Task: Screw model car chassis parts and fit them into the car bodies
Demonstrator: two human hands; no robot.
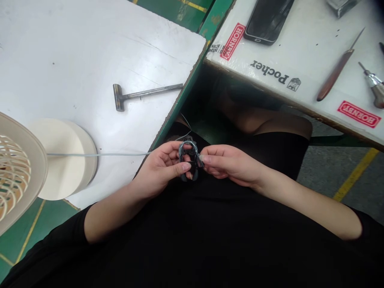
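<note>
I've got the small dark looped part [196, 151] at frame ctr, held btwn both hands. L hand [160, 166] is clamped on its left side, thumb + fingers; R hand [229, 162] pinches thin dark strands [201, 160] at its right edge, tips together.

Prog, my read: mid-handling. Pt's in hand, not set down; can't tell what's finished or how much is left, detail's too small. I see no tool in use: hammer [147, 93] lies mid-left, awl [337, 72] upper right.

Txt, all UR on the worktop [312, 48]: red HORNBY label [232, 41], 2nd red label [359, 114] also HORNBY, black Pocher print [270, 72] upside down w/ crest logo [294, 83]. Phone [269, 20]: no brand I can read.
</note>
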